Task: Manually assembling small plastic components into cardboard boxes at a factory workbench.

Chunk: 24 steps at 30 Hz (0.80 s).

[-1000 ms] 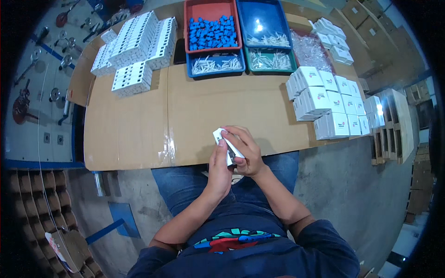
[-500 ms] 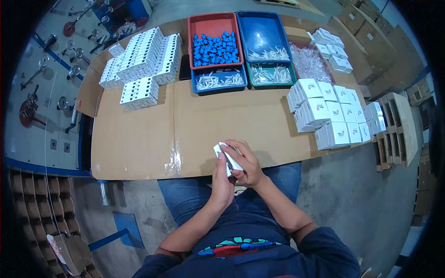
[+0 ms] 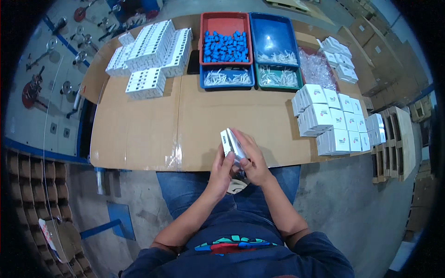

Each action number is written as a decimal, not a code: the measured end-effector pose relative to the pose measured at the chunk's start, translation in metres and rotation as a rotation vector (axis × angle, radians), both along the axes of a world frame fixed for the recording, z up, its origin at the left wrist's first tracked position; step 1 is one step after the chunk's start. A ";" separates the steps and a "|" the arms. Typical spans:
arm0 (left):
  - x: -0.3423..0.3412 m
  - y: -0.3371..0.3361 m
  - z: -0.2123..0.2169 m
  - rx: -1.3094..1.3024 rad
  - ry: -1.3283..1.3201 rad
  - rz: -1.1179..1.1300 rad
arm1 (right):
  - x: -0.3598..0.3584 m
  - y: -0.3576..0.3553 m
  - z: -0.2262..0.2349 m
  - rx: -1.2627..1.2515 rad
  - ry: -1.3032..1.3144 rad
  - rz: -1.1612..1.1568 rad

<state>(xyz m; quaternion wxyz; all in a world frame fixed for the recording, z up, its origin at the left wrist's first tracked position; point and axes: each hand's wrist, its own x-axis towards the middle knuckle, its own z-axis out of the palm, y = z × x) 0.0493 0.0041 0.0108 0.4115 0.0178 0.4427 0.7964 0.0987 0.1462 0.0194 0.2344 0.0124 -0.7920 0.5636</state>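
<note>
Above the front edge of the cardboard-covered table (image 3: 139, 134), I hold a small white box (image 3: 230, 142) tilted between both hands. My left hand (image 3: 219, 173) grips its lower left side, with the thumb on the near end. Around its right side wraps my right hand (image 3: 252, 160), the fingers reaching to the box's upper end. A narrow dark strip shows along the box's face; I cannot make out whether it is a gap or contents. My palms hide the lower part of the box.
White boxes (image 3: 148, 46) are stacked at the far left, and more white boxes (image 3: 340, 123) at the right. Between them stand a red tray (image 3: 225, 22) of blue pieces, a large blue tray (image 3: 273, 37), a smaller blue tray (image 3: 227, 88) and a green tray (image 3: 278, 87) with white plastic pieces. Clear bags (image 3: 317, 69) lie beside them.
Both hands have lifted the white box a little away from me and turned it more upright. The right fingers have shifted along its side. The whole view has swung slightly.
</note>
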 end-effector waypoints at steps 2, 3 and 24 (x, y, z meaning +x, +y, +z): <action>-0.007 0.001 0.001 -0.040 0.296 0.044 | -0.001 -0.001 0.003 -0.029 -0.007 -0.019; -0.009 0.001 0.005 -0.046 0.290 0.055 | -0.001 -0.001 0.004 -0.052 -0.005 -0.049; -0.035 -0.002 0.029 -0.134 0.157 0.090 | 0.001 0.000 -0.001 0.005 -0.011 0.006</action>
